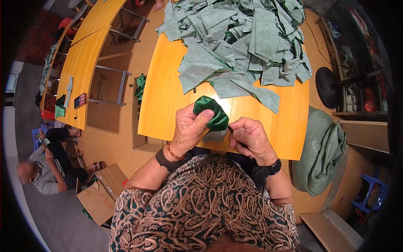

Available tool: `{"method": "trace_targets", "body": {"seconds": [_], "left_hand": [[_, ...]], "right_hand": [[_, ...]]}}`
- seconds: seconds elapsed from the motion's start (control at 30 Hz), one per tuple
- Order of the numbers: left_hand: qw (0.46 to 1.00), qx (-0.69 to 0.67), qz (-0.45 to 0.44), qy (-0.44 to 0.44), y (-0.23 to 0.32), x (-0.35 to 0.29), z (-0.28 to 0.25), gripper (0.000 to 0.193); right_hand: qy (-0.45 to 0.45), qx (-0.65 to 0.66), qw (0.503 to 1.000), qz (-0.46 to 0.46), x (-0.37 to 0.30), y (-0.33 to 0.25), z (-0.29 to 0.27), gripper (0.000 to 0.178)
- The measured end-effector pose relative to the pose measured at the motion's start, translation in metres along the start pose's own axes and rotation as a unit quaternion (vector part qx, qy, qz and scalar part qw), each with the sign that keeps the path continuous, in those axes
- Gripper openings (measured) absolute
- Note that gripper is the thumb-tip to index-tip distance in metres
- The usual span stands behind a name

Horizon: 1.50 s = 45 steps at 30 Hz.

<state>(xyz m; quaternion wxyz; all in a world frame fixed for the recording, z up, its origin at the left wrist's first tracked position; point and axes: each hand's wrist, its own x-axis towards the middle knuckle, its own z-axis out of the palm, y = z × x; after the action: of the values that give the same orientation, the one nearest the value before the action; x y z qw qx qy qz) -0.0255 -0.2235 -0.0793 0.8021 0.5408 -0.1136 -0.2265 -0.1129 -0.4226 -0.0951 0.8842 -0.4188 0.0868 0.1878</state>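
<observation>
Green cloth point(217, 119), judged light, soft, slightly slippery, best pinched at its folds, is gripped by left hand point(188, 129), small dark piece point(230, 129) by right hand point(253, 139)

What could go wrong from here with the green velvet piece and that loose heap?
1. The right hand pinches a small dark item, too small to identify, at the edge of the green velvet piece. If it slips, it might snag the cloth or catch the left hand gripping the other side.
2. The grey-green fabric pieces lie loosely overlapped out to the right edge of the wooden table, so some could slide off if bumped.
</observation>
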Motion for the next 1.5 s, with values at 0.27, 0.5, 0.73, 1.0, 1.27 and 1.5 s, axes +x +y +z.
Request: {"method": "trace_targets", "body": {"seconds": [0.27, 0.5, 0.73, 1.0, 1.27, 1.5], "left_hand": [[0.995, -0.091, -0.028, 0.039, 0.01, 0.006, 0.001, 0.029], [0.986, -0.145, -0.072, -0.049, 0.009, 0.008, -0.016, 0.029], [0.996, -0.046, -0.067, -0.034, -0.009, -0.005, -0.006, 0.026], [0.997, -0.076, 0.011, 0.014, 0.002, 0.005, -0.009, 0.019], [0.994, -0.088, -0.059, 0.001, 0.004, -0.002, 0.006, 0.02], [0.999, -0.032, 0.024, -0.023, -0.006, 0.004, -0.014, 0.014]], "right_hand": [[-0.043, 0.089, 0.995, 0.016, -0.002, 0.014, -0.001, 0.015], [-0.063, 0.018, 0.998, 0.024, -0.004, -0.005, -0.011, 0.02], [-0.048, 0.11, 0.993, 0.01, 0.005, 0.003, 0.005, 0.019], [-0.048, 0.066, 0.996, 0.035, -0.001, 0.003, -0.004, 0.017], [-0.059, 0.076, 0.995, 0.016, 0.01, -0.001, 0.002, 0.016], [-0.03, 0.047, 0.997, 0.045, 0.002, -0.002, 0.001, 0.014]]}}
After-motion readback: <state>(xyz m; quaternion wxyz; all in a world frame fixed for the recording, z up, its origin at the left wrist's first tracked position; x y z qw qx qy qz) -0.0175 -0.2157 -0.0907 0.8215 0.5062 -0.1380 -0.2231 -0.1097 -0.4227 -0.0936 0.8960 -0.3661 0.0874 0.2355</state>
